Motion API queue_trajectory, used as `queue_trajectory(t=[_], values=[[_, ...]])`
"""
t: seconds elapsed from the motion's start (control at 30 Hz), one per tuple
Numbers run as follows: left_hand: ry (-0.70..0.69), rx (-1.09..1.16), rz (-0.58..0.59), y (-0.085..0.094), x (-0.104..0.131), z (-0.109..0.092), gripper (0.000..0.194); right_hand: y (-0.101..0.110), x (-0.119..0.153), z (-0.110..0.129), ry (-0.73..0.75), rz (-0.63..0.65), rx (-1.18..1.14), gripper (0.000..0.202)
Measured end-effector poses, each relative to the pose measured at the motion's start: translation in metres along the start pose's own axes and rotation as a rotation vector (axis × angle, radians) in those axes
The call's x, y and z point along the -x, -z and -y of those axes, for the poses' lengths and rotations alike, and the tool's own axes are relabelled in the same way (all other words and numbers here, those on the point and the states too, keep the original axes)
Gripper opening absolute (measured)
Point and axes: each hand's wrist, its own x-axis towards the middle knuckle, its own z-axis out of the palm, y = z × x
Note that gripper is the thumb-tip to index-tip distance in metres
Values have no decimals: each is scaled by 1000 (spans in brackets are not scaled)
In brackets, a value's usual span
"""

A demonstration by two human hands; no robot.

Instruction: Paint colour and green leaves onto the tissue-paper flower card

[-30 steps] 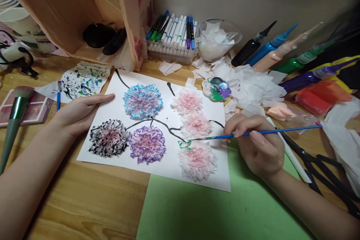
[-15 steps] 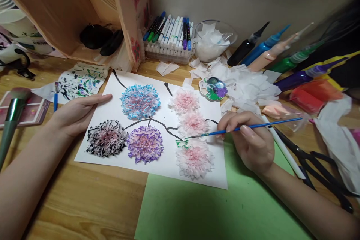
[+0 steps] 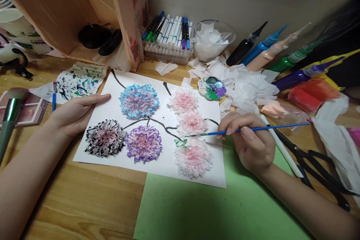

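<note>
My left hand [image 3: 80, 114] grips the left edge of a white sheet of paper [image 3: 165, 161], thumb on top and the other fingers partly hidden beneath. In my right hand [image 3: 247, 138] is a thin blue paintbrush [image 3: 218, 132], pinched between thumb and fingers. Its tip is at the upper edge of the lowest pink-white tissue flower [image 3: 193, 159], close to a small patch of green paint [image 3: 180, 143]. Painted black branches run between the flowers. A blue-tipped flower [image 3: 140, 101], a black-tipped flower [image 3: 105, 137] and a purple-tipped flower [image 3: 144, 143] are on the left half.
A flower-shaped paint palette [image 3: 212, 88] lies behind the sheet, beside white tissue scraps [image 3: 244, 82]. Markers [image 3: 170, 32] and a glass bowl [image 3: 213, 41] stand at the back. Paint bottles [image 3: 261, 50] and black scissors [image 3: 315, 163] are on the right. Green paper [image 3: 197, 210] lies underneath.
The brush tip has shifted very slightly left, and the brush handle reaches a little further right. The whole view has moved a touch; both hands keep their hold.
</note>
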Motion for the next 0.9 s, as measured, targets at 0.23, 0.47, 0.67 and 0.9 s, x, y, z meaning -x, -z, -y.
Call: queue_trajectory(t=[0.23,0.47,0.67,0.9], values=[[-5,35,10,1,0,0,41,-3,0,3,151,-51,-5,21],[10,39,25,3,-1,0,40,-2,1,0,189,18,28,22],[8,45,2,1,0,-1,39,-1,1,0,235,-16,20,22],[-1,52,1,0,-1,1,38,-1,2,-2,316,13,96,24]])
